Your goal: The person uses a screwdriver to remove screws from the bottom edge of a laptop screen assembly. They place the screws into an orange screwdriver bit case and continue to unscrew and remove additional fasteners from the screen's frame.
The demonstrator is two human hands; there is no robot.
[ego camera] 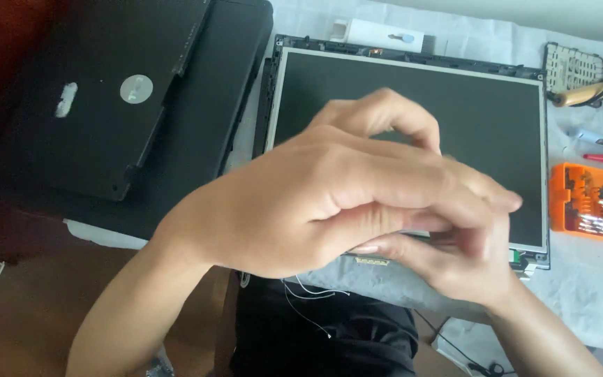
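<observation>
A bare laptop screen panel [483,119] with a dark face and a silver edge lies in its black frame on a white cloth. My left hand [315,195] hovers over the panel's near half, fingers curled and pinched together. My right hand [455,262] comes up from the lower right, partly hidden behind the left. Its fingers meet the left hand's fingertips by the panel's near edge. I cannot tell whether anything small is held between them. Thin white wires [308,293] trail from the panel's near edge.
A black laptop base [106,105] lies upside down at the left. An orange screwdriver-bit case [594,202] sits at the right, with a soldering iron [594,91], pens and a small mesh part behind it. A white box [378,31] lies beyond the panel.
</observation>
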